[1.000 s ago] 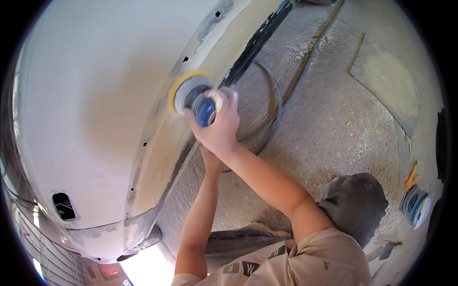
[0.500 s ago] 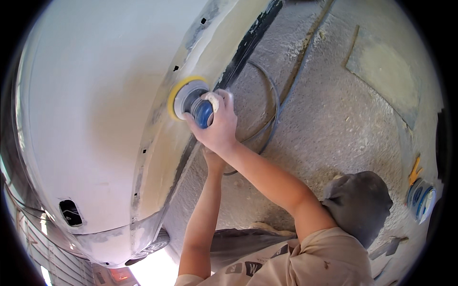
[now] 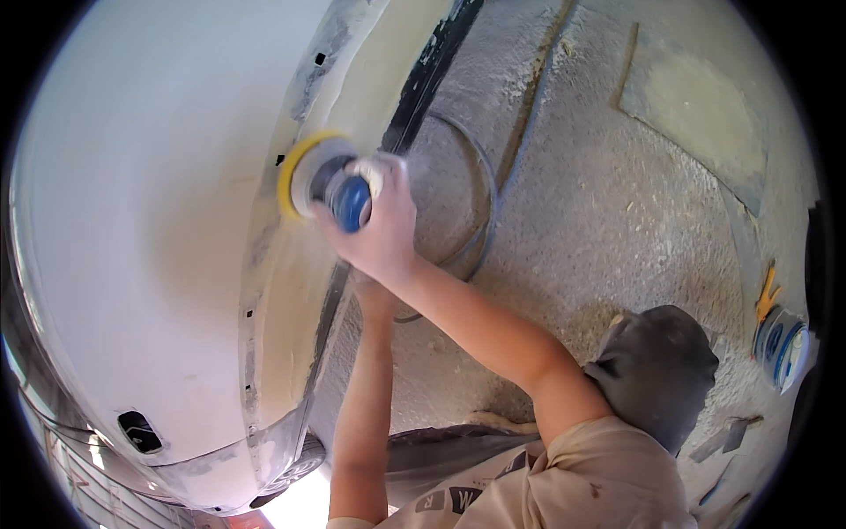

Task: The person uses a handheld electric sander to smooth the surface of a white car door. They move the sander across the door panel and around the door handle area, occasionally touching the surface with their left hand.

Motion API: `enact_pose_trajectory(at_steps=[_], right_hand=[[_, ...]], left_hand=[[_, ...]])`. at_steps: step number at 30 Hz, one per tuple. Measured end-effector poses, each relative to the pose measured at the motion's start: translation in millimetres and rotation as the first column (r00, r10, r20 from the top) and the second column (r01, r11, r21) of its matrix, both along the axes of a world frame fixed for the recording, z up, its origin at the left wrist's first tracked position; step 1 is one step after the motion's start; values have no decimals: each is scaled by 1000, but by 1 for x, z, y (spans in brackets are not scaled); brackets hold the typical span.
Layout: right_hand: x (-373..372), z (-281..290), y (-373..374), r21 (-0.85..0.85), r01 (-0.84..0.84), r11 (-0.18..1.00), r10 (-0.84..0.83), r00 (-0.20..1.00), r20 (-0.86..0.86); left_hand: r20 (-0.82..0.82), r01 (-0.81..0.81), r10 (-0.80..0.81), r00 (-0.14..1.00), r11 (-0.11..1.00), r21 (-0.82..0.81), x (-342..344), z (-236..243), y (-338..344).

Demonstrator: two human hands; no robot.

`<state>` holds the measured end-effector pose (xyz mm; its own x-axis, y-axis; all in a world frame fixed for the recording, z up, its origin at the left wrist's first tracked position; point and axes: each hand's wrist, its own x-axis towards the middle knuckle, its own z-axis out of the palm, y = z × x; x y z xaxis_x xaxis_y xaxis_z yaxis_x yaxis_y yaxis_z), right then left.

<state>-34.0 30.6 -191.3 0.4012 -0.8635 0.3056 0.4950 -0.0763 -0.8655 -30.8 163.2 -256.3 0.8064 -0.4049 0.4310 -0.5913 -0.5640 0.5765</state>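
Note:
My right hand (image 3: 388, 220) grips a round power sander (image 3: 352, 203) with a blue top, a grey body and a yellow-edged disc pad. The sander's pad lies against the cream-coloured filler strip (image 3: 295, 326) that runs along the edge of a white car body panel (image 3: 132, 203). My left hand (image 3: 374, 298) is below the right one, beside the panel's dark lower edge. Its fingers are hidden behind my right hand and the sander, so its grip does not show. Small dark holes dot the grey sanded band next to the filler.
A hose (image 3: 493, 189) loops over the rough, dusty floor (image 3: 599, 203). A flat dusty sheet (image 3: 705, 115) lies at the far right. Nearer on the right are a tub (image 3: 782, 348) with an orange tool (image 3: 768, 295) beside it and a scraper-like tool (image 3: 727, 436).
The sander has slid farther along the filler strip, up to beside one of the small holes, with both arms following. The whole view has also shifted somewhat.

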Motion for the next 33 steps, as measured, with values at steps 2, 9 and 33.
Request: enact_pose_trajectory(at_steps=[2,9,33], right_hand=[[6,10,-20,46,47,998,-46,999,-24],[2,0,-4,-114,36,993,-41,998,-46],[40,2,-77,52,118,992,-116,992,-46]], left_hand=[[-247,19,-4,969,998,61,4,15,-6],[-62,-133,158,985,946,296,-2,-12,9],[-184,-81,105,977,987,137,13,18,-68]])
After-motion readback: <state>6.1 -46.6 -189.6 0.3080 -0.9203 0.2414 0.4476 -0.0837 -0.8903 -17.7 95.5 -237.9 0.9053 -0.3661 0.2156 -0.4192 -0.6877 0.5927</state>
